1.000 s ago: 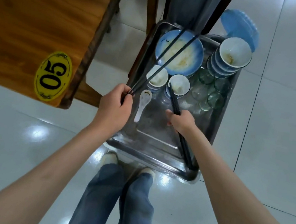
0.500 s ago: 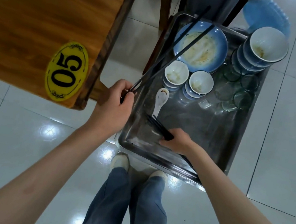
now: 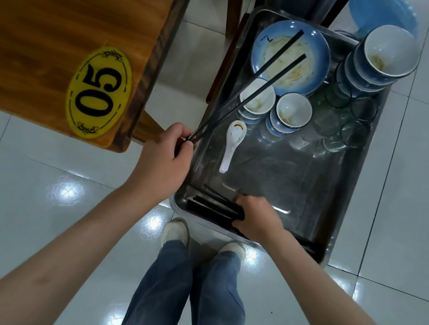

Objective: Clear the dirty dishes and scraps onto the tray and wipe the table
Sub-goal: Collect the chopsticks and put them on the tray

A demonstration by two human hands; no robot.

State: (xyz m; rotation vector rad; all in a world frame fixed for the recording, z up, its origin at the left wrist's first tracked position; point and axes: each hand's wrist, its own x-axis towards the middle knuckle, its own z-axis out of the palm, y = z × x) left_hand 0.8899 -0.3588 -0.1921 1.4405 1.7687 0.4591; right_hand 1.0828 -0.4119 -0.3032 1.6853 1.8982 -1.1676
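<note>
Head view: table (image 3: 63,14) beside loaded tray (image 3: 341,198)

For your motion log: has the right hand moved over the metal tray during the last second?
Yes. The right hand moved from beside the white ceramic spoon to the steel tray's near rim.

One head-worn wide-angle view, looking steeply down from close above; tray (image 3: 347,199) centre-right, tabletop (image 3: 63,14) corner upper left; edges seemingly bowed by the lens

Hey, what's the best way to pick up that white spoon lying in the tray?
Pinch the white spoon by its narrow handle, which points toward the tray's near end. Come from above on that side; the soiled bowl end faces the stacked cups.
</note>
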